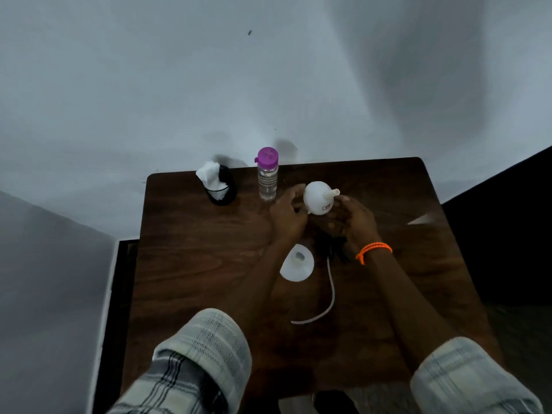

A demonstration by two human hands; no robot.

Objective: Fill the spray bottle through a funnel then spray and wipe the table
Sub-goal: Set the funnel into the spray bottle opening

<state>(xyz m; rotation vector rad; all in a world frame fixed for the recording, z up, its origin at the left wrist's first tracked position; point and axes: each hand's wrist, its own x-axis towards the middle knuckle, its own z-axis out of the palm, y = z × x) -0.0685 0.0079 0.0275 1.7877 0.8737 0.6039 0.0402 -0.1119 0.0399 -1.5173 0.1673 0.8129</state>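
Note:
A small round white spray bottle (317, 200) without its head is held tilted just above the brown table (194, 264), its open neck pointing right. My right hand (355, 222) grips it from below and from the right. My left hand (288, 215) lies against the bottle's left side with loosely bent fingers. The black spray head (328, 248) lies on the table under my wrists, and its white dip tube (330, 294) curves toward me. A white funnel (297, 263) lies beside it, between my forearms.
A clear water bottle with a purple cap (267, 174) stands at the back of the table. To its left stands a black mesh holder (222, 191) stuffed with white tissues. A wall rises right behind the table, and the floor drops away on both sides.

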